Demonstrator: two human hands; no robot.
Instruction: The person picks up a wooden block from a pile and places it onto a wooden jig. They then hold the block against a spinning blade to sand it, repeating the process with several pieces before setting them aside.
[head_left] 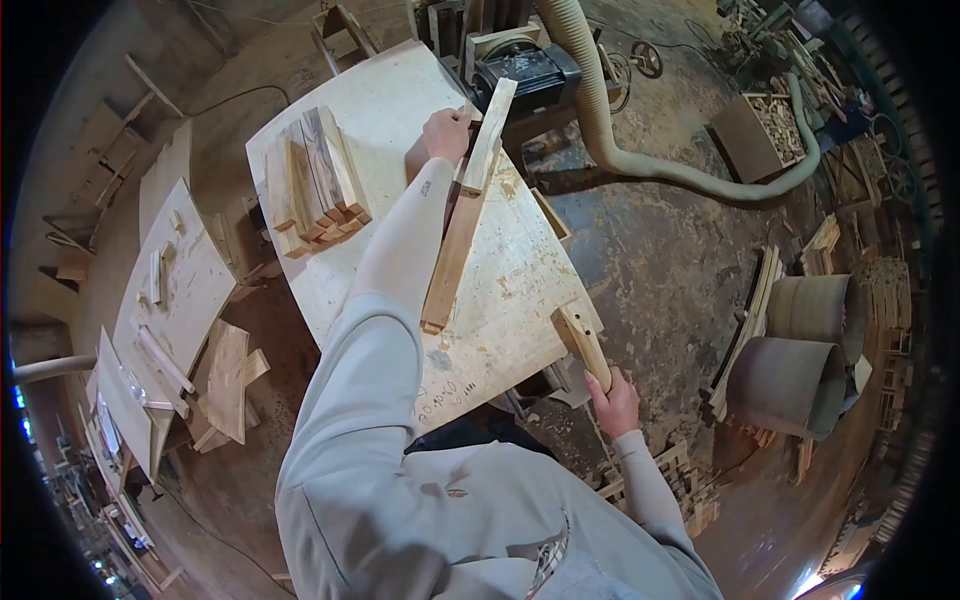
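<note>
My left hand (447, 132) reaches far across the pale worktable (380, 110) and grips the upper part of a long wooden strip (452, 255). The strip lies lengthwise on the table, its far end against a dark machine (525, 65). At the table's near right edge, my right hand (612, 400) is closed around the lower end of a short wooden piece (578, 335). That piece sticks up over the table corner.
A stack of cut wooden blocks (315, 180) sits on the table's left part. A thick dust hose (620, 150) curves from the machine across the floor. A second table (175, 280) with offcuts stands left. Rolled sheets (800, 350) and a scrap crate (770, 125) stand right.
</note>
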